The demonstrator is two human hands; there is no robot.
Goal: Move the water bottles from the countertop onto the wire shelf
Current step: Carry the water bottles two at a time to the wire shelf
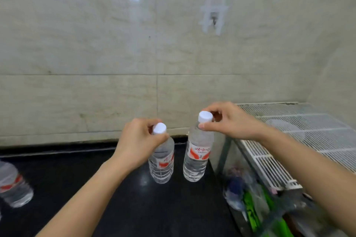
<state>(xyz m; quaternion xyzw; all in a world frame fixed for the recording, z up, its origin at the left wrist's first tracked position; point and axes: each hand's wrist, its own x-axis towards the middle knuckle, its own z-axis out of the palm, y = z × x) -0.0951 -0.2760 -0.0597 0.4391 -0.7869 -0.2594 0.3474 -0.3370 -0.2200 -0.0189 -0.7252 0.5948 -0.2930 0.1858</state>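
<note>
Two clear water bottles with white caps and red-and-white labels are upright over the black countertop (134,208). My left hand (134,140) pinches the neck of the left bottle (161,163) just under its cap. My right hand (229,121) grips the neck of the right bottle (196,158), which is a little higher. Whether either bottle's base touches the counter I cannot tell. A third bottle (13,184) stands at the far left edge. The white wire shelf (308,132) lies to the right, level with the bottle caps.
A tiled wall (115,54) rises right behind the counter, with a taped hook (213,19) on it. Below the shelf's front edge sit bags and green items (250,204) behind a glass-like panel. A corner wall closes the shelf's far right side.
</note>
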